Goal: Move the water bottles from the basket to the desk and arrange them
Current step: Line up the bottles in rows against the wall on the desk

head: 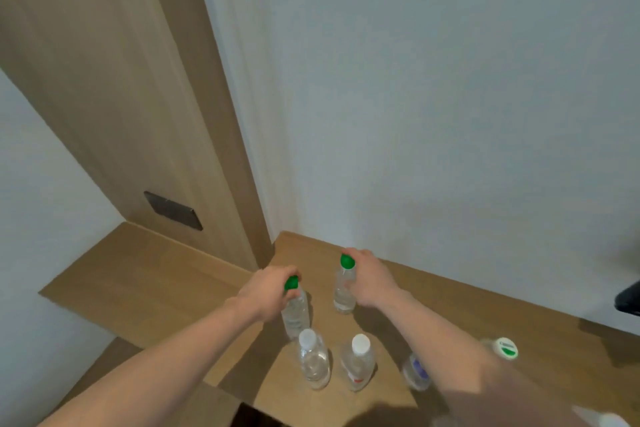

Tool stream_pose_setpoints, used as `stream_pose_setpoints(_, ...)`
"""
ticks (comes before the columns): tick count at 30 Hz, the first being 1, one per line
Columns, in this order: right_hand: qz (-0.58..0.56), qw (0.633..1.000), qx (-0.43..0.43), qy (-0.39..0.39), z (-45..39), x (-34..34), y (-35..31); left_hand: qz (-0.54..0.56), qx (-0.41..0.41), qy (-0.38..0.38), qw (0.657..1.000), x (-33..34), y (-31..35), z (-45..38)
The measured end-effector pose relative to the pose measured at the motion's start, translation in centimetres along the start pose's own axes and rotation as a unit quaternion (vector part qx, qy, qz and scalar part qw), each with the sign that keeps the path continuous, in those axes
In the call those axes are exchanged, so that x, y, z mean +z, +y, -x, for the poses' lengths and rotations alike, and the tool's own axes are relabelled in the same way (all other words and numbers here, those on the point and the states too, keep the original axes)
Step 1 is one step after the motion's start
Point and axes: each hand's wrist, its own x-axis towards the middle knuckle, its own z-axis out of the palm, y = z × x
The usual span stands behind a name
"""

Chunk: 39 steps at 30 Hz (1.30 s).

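It looks like a room in a home. A wooden desk (450, 295) meets a plain wall (415, 97). A wood panel (104, 97) stands beside it.

Readable text: none; every marking is too blurred.
Clear plastic bottle with white cap (358, 362): red label patch, unreadable.
Clear plastic bottle with blue label (416, 371): print illegible.
White round lid with green marking (506, 348): lettering illegible.

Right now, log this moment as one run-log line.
left hand: grips left green-capped bottle | right hand: grips right green-capped bottle | both upright on desk | two white-capped bottles nearer camera
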Motion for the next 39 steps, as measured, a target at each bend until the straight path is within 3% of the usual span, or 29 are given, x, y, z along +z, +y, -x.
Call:
stream_pose_setpoints(10, -0.032, 0.988, 0.073, 0.129, -5.4, 1.0, -1.1, 0.009, 0.085, 0.019, 0.996, -3.8, -2.3, -10.1)
stream_pose_setpoints(15, -0.031, 0.978, 0.096, 0.184, -7.8, -0.2, -2.0, 0.018, 0.083, 0.034, 0.996, -5.3, -2.2, -15.6)
stream_pose_setpoints(30, -0.081, 0.972, 0.134, 0.175, -15.4, -0.9, -3.4, 0.099, 0.09, 0.025, 0.991, -4.6, -2.8, -21.3)
stream_pose_setpoints(39, -0.111, 0.974, 0.089, 0.175, -14.3, -0.9, -4.3, 0.147, 0.09, -0.014, 0.985, -3.7, -4.2, -17.4)
